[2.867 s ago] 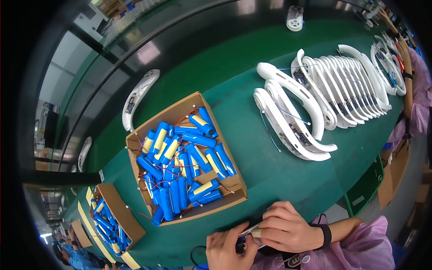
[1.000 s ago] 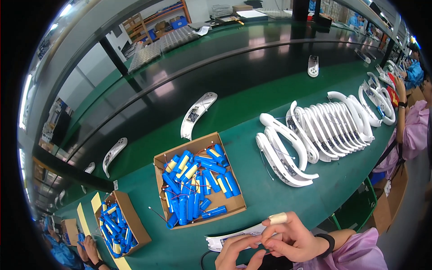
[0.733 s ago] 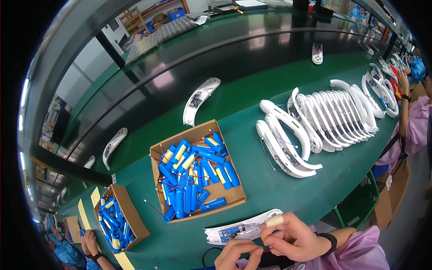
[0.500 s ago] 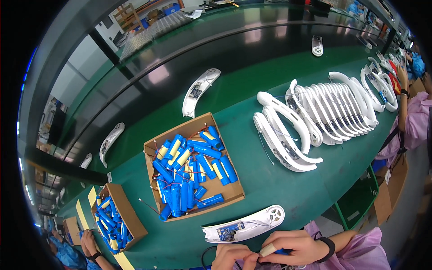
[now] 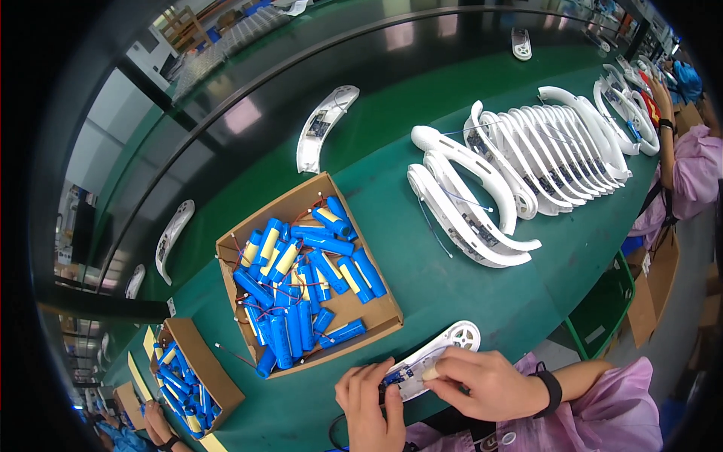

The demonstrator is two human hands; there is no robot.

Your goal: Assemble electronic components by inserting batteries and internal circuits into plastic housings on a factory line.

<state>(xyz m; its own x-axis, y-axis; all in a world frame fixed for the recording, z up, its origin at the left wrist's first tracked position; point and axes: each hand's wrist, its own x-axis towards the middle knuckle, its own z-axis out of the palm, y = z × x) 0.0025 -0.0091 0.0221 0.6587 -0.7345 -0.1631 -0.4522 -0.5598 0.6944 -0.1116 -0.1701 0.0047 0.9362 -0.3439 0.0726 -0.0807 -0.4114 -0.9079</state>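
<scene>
Shell: the curved white shell [image 5: 465, 336] lies just ahead of the person, between the two hands and partly covered by both; whether it rests on the green table [image 5: 444, 301] or is lifted a little, I cannot tell.
Long axis: slanted, from the left hand at lower left up to the round, spoked end at upper right.
Left hand [image 5: 367, 403]: grasping the shell's lower-left end, fingers toward the far edge, thumb by the near edge.
Circuit board [image 5: 402, 373]: inside the shell, showing beside the left fingers and thumb; left hand nearer to it.
Right hand [image 5: 489, 386]: reaches in from the right, thumb and forefinger close together over the shell's middle; whether they pinch anything, cannot tell.
Finger wrap [image 5: 431, 373]: cream, on a right fingertip, right over the shell.
Spoked end: juts out beyond the right hand, on the far side, uncovered.
Black cable [image 5: 332, 435]: loops just left of the left hand.
Open box [image 5: 378, 312]: cardboard, beyond and left of the hands, apart from them; blue batteries [image 5: 280, 340] heaped inside.
Row of shells [image 5: 553, 158]: white, standing side by side, well apart, farther off to the right.
</scene>
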